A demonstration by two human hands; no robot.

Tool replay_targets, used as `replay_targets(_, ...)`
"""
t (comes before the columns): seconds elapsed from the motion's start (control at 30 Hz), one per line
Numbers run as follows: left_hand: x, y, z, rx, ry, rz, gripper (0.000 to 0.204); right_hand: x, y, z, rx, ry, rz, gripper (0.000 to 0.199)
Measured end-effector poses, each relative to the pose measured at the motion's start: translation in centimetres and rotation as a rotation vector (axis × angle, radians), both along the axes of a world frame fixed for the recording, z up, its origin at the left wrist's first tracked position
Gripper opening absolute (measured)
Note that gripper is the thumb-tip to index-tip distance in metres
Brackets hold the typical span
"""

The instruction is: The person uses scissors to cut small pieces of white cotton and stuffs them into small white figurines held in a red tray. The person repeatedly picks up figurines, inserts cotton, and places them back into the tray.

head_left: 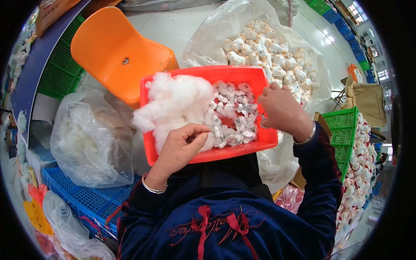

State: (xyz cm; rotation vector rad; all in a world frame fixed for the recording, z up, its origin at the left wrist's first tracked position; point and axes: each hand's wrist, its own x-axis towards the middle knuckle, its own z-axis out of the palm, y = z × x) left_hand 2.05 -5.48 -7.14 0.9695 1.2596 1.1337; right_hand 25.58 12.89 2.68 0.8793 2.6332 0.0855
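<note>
A red plastic bin (208,157) rests across my lap. White fluffy stuffing (180,97) heaps up in its left half and spills over the rim. Several small grey-and-white fabric pieces (236,97) fill the right half. Over the stuffing hovers my left hand (182,145), its fingers curled and thumb near the forefinger; whatever they may hold is hidden. At the bin's right rim, my right hand (284,108) is closed, with a small metal ring-shaped tool part (263,121) showing below the fingers. The rest of that tool is hidden.
An orange chair (117,52) stands beyond the bin, left. A clear bag of small white stuffed toys (281,56) lies at the far right. To the left, a plastic bag of stuffing (91,138) sits by a blue crate (95,195). A green crate (342,134) stands right.
</note>
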Motion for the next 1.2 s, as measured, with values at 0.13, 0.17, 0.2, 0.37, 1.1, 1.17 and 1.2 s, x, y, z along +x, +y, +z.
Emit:
replay_targets(0.13, 0.1, 0.0, 0.2, 0.004, 0.005, 0.001, 0.023, -0.2, 0.1, -3.8, -0.007, -0.132, 0.043, 0.021)
replay_targets(0.17, 0.1, -0.1, 0.2, 0.005, 0.005, 0.005, 0.023, -0.5, 0.4, -3.4, -0.056, -0.156, 0.012, 0.019)
replay_targets(0.2, 0.0, -0.1, 0.3, -0.001, 0.0, 0.014, 0.023, -0.6, 0.5, -2.9, -0.105, -0.179, -0.019, 0.017)
replay_targets(0.37, -0.3, -0.1, -0.2, -0.068, 0.031, 0.055, 0.032, 0.9, 0.3, 2.2, -0.379, 0.203, -0.014, 0.024)
replay_targets(1.1, -1.5, 1.2, -1.0, 0.077, 0.757, -0.132, 0.027, -5.4, -4.2, -2.7, -0.404, -0.082, 0.313, 0.034)
replay_targets(1.17, -1.8, 0.9, -1.7, 0.059, 0.907, -0.198, 0.028, -4.8, -3.5, -2.3, -0.427, -0.027, 0.295, 0.034)
replay_targets(1.2, -2.0, 0.7, -1.7, 0.026, 0.902, -0.208, 0.029, -4.4, -3.0, -2.0, -0.438, -0.001, 0.284, 0.034)
